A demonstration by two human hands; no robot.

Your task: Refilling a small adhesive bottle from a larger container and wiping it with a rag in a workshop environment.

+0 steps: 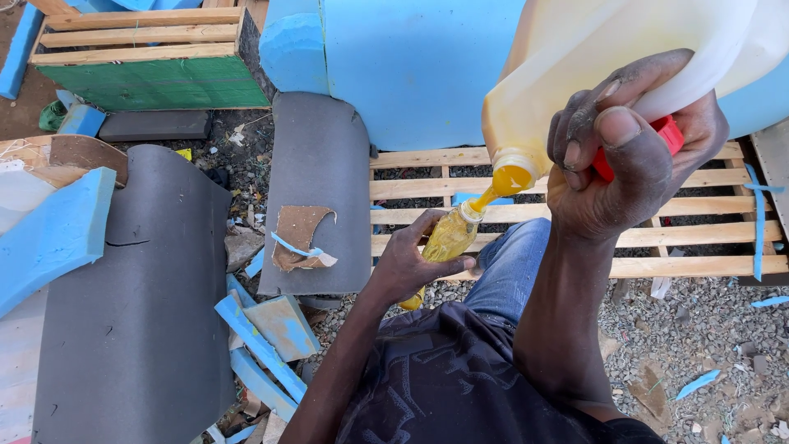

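My right hand (629,156) grips a large translucent jerrycan (608,49) tilted downward, with a red cap (667,140) pinched under my fingers. A stream of thick yellow liquid (493,193) runs from the can's spout into the neck of a small clear plastic bottle (450,237). My left hand (411,263) is wrapped around that bottle and holds it tilted above my knee. The bottle is mostly full of the yellow liquid.
A wooden pallet (657,238) lies on gravel ahead. Large blue foam blocks (411,66) stand behind it. Grey foam sheets (320,181) and blue offcuts (255,345) cover the ground at left, with a green-sided wooden crate (148,66) beyond.
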